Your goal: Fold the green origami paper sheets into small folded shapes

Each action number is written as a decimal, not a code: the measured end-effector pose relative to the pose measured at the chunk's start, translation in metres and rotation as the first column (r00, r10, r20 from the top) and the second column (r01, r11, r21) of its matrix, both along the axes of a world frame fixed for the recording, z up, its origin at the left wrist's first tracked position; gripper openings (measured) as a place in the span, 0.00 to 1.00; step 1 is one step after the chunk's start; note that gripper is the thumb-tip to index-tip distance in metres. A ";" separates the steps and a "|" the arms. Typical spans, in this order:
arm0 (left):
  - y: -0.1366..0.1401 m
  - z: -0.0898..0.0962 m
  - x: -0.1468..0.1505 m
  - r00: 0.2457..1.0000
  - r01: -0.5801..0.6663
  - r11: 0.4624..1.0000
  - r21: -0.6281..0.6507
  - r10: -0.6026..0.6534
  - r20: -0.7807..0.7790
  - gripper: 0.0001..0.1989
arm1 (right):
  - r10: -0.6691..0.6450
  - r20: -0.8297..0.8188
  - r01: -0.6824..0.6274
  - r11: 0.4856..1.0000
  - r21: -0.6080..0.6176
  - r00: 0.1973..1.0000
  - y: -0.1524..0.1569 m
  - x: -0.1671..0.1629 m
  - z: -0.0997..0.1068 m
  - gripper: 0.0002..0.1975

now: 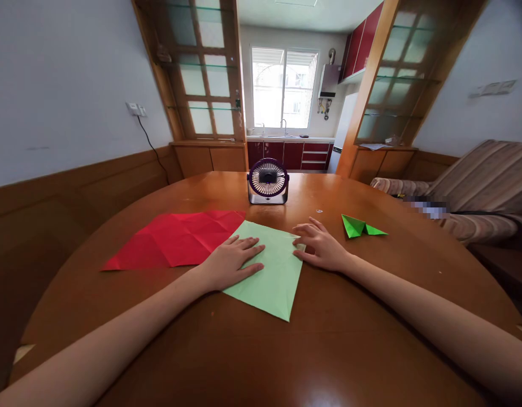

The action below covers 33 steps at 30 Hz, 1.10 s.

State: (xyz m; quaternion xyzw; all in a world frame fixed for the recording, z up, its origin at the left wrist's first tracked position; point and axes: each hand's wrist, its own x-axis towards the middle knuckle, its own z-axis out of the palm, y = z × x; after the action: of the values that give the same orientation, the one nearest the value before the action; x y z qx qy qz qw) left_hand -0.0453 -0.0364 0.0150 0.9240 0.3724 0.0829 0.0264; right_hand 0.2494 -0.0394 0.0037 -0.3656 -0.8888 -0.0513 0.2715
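A light green sheet of paper [267,288] lies flat on the wooden table, turned at a slant in front of me. My left hand [233,261] rests on its left part with the fingers spread, pressing on the surface. At the sheet's right corner is my right hand [322,246], its fingers bent and apart, the tips touching or just over the edge. Whether they pinch the paper does not show clearly. A creased red sheet of paper [176,237] lies to the left, its right end beside the green sheet and my left hand.
A small purple fan [268,180] stands on the table [329,350] beyond the paper. On the right sits a folded bright green paper piece [358,227]. A striped armchair [481,186] is past the table's right edge, and a wall runs along the left.
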 end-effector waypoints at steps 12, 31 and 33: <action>-0.003 0.004 0.003 0.968 0.174 0.982 0.069 -0.184 0.173 0.20 | -0.130 -0.023 0.121 0.967 -0.225 0.991 0.016 0.005 -0.014 0.24; -0.006 0.005 0.009 0.989 0.150 0.974 0.172 -0.149 -0.021 0.23 | -0.065 -0.229 0.058 0.998 -0.041 0.971 0.012 0.006 -0.003 0.07; -0.007 0.007 0.012 0.985 0.169 0.961 0.218 -0.161 -0.054 0.20 | -0.030 -0.183 0.022 0.999 -0.044 0.983 0.012 0.005 -0.004 0.08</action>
State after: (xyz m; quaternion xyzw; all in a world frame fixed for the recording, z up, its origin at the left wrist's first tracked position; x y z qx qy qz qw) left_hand -0.0338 -0.0433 0.0218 0.9503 0.2829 0.1047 -0.0766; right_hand 0.2549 -0.0271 0.0002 -0.3860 -0.8561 -0.0023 0.3437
